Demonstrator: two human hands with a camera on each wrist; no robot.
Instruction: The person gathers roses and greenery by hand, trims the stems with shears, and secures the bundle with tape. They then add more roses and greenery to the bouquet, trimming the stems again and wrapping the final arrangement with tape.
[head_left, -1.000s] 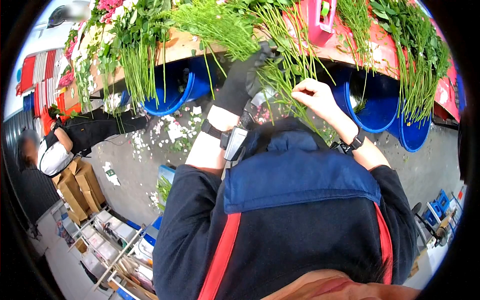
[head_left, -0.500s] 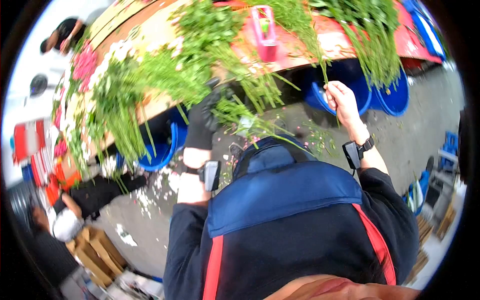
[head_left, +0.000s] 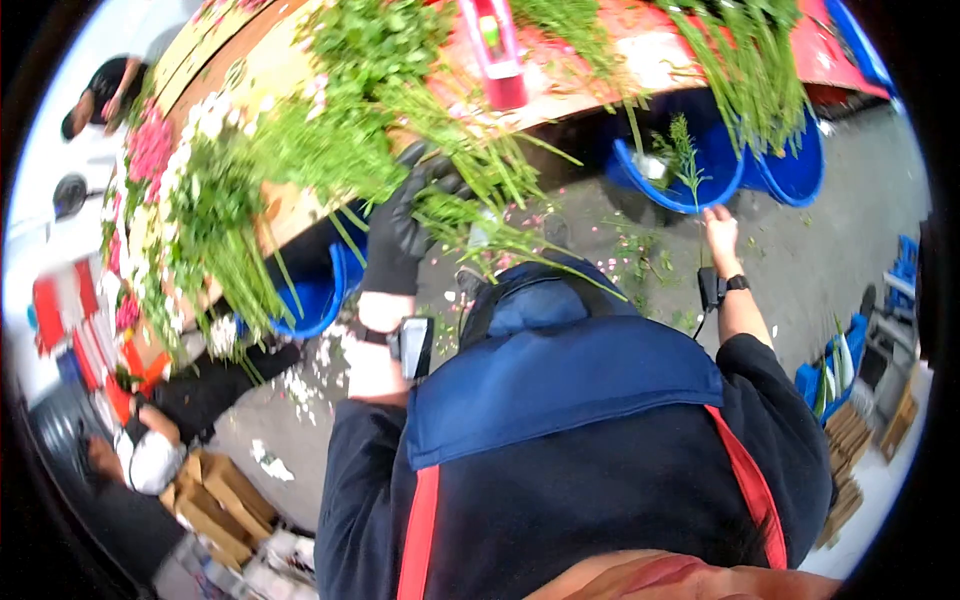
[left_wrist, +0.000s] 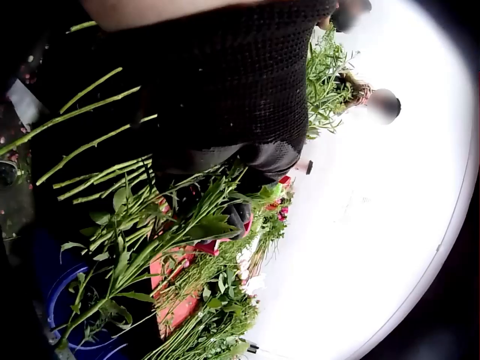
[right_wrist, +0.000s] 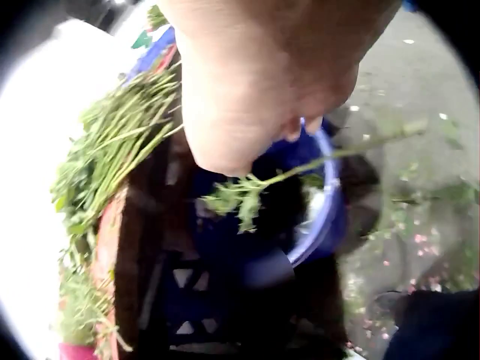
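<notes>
Left hand: a black glove is being worn on the left hand (head_left: pixel 400 235), and its fingers are being curled round a bunch of green stems (head_left: pixel 470 215) at the edge of the table.
Stems: the bunch is being held in the air just in front of the table edge, its cut ends pointing out over the floor; in the left wrist view the leafy stems (left_wrist: pixel 150 240) are being clamped under the gloved fingers.
Right hand: the bare right hand (head_left: pixel 720 228) is being held low beside the blue bucket (head_left: pixel 690 175); whether its fingers are apart or pinching cannot be told.
Sprig: a single green sprig (right_wrist: pixel 247 196) is being seen right under the right hand, over the bucket's mouth; contact with the fingers cannot be made out.
Table: a long wooden table (head_left: pixel 290 210) with a red-covered part (head_left: pixel 600 60) is being loaded with heaps of cut greenery and pink and white flowers (head_left: pixel 150 150); a pink dispenser (head_left: pixel 490 50) is standing on it.
Floor: grey concrete (head_left: pixel 860 230) is being strewn with petals and leaf scraps; more blue buckets (head_left: pixel 790 170) are being kept under the table edge.
Room: cardboard boxes (head_left: pixel 220 495) are being stacked on the floor, and another person (head_left: pixel 150 450) is being seen nearby.
</notes>
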